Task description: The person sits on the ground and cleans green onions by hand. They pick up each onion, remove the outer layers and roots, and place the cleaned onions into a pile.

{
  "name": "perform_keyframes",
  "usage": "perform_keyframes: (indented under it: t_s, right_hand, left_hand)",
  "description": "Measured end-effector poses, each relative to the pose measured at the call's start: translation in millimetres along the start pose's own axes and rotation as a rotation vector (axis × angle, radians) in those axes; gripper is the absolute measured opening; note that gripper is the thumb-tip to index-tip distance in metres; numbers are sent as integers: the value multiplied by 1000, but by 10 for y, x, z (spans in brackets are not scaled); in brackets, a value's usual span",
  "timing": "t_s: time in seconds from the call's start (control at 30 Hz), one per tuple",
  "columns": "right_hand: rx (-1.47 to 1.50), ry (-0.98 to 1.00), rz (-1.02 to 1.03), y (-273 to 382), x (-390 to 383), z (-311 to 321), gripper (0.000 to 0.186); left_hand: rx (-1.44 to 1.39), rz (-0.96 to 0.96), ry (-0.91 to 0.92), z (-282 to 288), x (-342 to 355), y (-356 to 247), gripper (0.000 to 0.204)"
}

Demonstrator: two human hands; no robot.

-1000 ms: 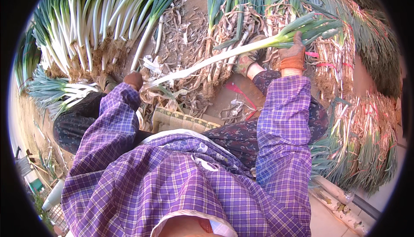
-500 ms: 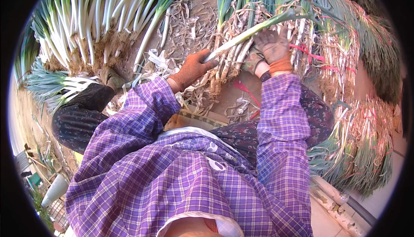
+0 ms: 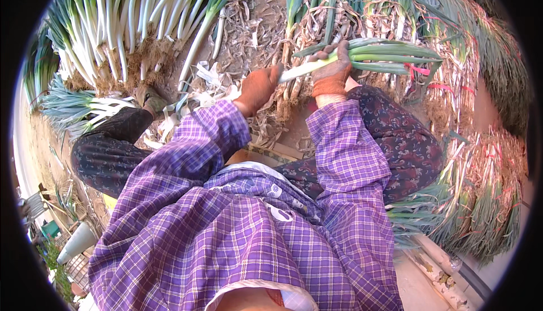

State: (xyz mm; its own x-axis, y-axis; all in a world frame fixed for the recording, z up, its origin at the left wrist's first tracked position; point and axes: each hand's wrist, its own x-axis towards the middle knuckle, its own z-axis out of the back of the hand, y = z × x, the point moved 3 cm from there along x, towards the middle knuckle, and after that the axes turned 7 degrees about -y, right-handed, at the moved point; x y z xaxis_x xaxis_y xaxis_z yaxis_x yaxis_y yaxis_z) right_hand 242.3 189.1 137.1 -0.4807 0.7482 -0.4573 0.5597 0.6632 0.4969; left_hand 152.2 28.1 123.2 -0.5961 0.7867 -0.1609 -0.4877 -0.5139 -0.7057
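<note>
A large green onion (image 3: 298, 72) lies across the space between my gloved hands, its white shaft to the left and green leaves fanning right. My left hand (image 3: 259, 90), in an orange glove, is closed round the white root end. Round the upper shaft, below the leaves, curl the soiled gloved fingers of my right hand (image 3: 332, 73). Just beyond and partly behind the hands is a heap of unpeeled green onions (image 3: 322, 16) with dry skins and roots.
Clean white-stemmed green onions (image 3: 116, 28) stand massed at the far left, with a smaller bunch (image 3: 85, 107) by my left foot (image 3: 151, 99). Bundles tied with red strips (image 3: 447, 56) line the right. Peeled skins (image 3: 243, 33) litter the ground.
My right hand has gone from spread open to closed round the green onion and has shifted left. The leaves now fan out beyond it. My left hand moved slightly right and still grips the white end.
</note>
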Motion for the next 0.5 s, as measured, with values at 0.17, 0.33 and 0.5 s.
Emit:
perform_keyframes:
  t_s: [0.17,0.33,0.5]
  right_hand:
    - [-116,254,-10,-31,-338,-292,33]
    - [48,302,47,138,-168,-266,30]
    - [-60,-3,43,-9,-176,-169,55]
  left_hand:
    - [-507,357,371,-13,46,323,47]
    - [-575,-344,141,584,-110,-227,49]
    - [-710,-59,-23,235,-154,-89,17]
